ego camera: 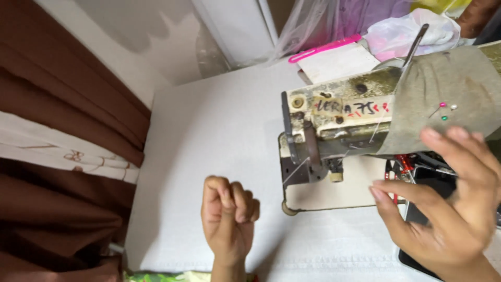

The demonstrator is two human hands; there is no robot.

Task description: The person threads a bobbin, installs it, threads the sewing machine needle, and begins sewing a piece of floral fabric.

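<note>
An old, worn sewing machine (334,117) stands on a white table (219,136). A grey cloth pad (449,99) wraps its arm, with three coloured pins stuck in it. My left hand (228,214) rests on the table in front of the machine, curled into a fist with nothing seen in it. My right hand (443,203) hovers to the right of the needle area (334,175), fingers spread, thumb and forefinger apart. It holds nothing that I can see. A thin thread (297,169) runs near the needle bar.
Brown fabric (57,156) with a pale embroidered band hangs along the table's left side. Behind the machine lie a pink clip (323,48), a white pad, plastic bags and purple cloth. A dark flat object (417,219) lies under my right hand.
</note>
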